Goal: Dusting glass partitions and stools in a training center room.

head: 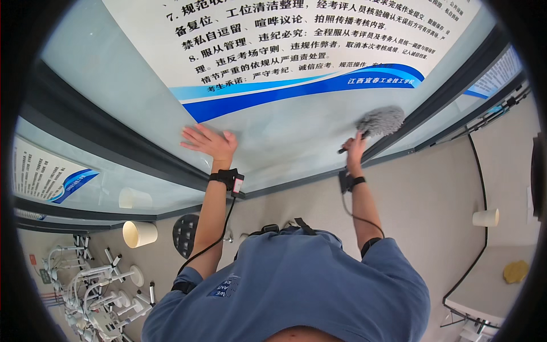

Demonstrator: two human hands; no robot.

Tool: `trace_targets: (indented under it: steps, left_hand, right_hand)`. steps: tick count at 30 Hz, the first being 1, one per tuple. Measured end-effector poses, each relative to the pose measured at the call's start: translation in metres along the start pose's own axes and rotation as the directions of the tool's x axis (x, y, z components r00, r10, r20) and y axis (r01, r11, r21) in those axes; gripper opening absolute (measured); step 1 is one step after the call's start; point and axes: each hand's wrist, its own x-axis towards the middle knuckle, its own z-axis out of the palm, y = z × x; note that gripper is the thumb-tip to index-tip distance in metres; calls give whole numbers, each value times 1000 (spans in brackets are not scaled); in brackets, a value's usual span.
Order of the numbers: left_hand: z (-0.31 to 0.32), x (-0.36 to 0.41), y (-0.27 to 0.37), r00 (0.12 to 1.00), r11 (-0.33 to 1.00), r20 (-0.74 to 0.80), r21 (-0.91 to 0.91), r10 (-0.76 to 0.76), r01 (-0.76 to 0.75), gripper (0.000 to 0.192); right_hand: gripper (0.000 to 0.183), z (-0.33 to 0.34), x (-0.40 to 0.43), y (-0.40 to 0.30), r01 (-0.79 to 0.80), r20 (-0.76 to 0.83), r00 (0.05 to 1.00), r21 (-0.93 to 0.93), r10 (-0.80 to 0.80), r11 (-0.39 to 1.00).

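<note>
My right hand grips the short black handle of a grey fluffy duster. The duster's head lies against the glass panel, close to the dark frame on the right. With fingers spread and nothing held, my left hand rests palm-first on or very near the same glass. Just above it is the lower corner of a large printed poster with a blue wave border, fixed to the panel. Both wrists wear black straps with small boxes and cables.
Another dark frame bar runs along the left. A cream bin and a black stool seat stand on the floor at left. White stands crowd the lower left. At right are a second cream bin and a yellow cloth.
</note>
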Motion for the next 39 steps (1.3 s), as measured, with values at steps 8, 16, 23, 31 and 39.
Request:
trace_targets:
  steps: [8, 16, 23, 31, 39]
  left_hand:
    - [-1, 1, 5, 1000, 1000, 1, -17, 8, -8, 69]
    - [-2, 3, 15, 1000, 1000, 16, -27, 12, -11, 68]
    - [0, 1, 10, 1000, 1000, 5, -29, 7, -7, 72]
    - [-1, 2, 8, 1000, 1000, 22, -14, 19, -18, 70]
    - [0, 1, 8, 1000, 1000, 10, -28, 10, -9, 73]
  right_hand:
    - [20, 65, -134, 63, 63, 346, 935, -386, 81, 920]
    - [19, -21, -89, 63, 321, 237, 945, -547, -225, 773]
    - [33, -64, -30, -12, -67, -14, 998, 41, 67, 997]
    - [41, -67, -12, -36, 55, -135, 989, -38, -59, 998]
    - [42, -62, -8, -35, -23, -93, 995, 67, 29, 997]
